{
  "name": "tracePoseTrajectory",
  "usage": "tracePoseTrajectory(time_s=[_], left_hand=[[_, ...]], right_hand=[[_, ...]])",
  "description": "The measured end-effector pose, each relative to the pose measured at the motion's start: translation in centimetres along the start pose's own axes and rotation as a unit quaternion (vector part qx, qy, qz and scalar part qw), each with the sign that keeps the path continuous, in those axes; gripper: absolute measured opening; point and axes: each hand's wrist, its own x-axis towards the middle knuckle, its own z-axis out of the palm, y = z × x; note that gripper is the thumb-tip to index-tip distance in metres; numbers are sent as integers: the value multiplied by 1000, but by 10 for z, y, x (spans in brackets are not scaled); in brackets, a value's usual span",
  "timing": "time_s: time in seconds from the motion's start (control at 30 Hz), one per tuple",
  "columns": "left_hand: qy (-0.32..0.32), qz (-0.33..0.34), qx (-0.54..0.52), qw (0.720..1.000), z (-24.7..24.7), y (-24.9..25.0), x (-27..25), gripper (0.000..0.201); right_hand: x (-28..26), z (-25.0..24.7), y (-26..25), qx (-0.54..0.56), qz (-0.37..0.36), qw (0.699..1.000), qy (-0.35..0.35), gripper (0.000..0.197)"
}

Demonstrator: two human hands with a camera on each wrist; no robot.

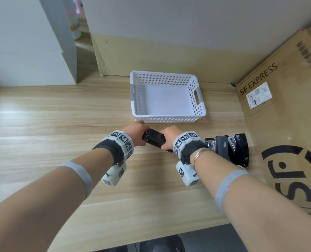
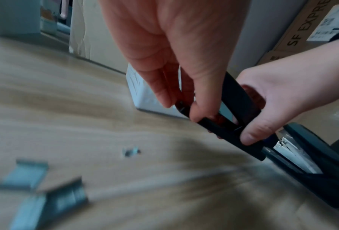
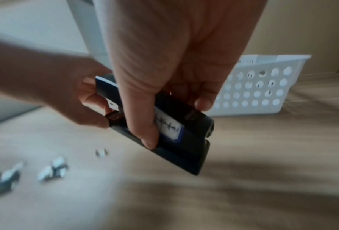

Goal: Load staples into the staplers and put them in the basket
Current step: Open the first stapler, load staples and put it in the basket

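Stapler (image 1: 154, 140) being held above table (image 1: 60, 124), just short of basket (image 1: 168, 116). Left hand (image 1: 139, 132) pinching front end, right hand (image 1: 167, 139) clamping rear body. Possibly prying top open; wrist views blurred. Advisable: bracing base firmly, lifting top gently. Staple strips (image 2: 46, 193) lying near on table; remaining staplers (image 1: 231, 148) waiting at right.

I am looking at an office or stockroom corner: a pale wood-grain desk (image 1: 60, 124) set against a plain wall, an SF EXPRESS shipping carton (image 1: 287, 110) leaning at the right, and a white cabinet (image 1: 23, 42) on the left.
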Motion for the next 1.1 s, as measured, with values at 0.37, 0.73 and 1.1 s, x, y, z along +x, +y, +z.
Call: tracePoseTrajectory(time_s=[0.37, 0.73, 1.1], left_hand=[[152, -25, -74, 985, -88, -19, 13, 46], [156, -142, -116, 971, -82, -37, 78, 30], [216, -153, -175, 948, -72, -57, 98, 25]], right_hand=[[7, -89, -13, 89, 77, 989, 88, 22], [84, -106, -30, 190, 112, 970, 102, 24], [124, -81, -37, 212, 126, 963, 110, 21]])
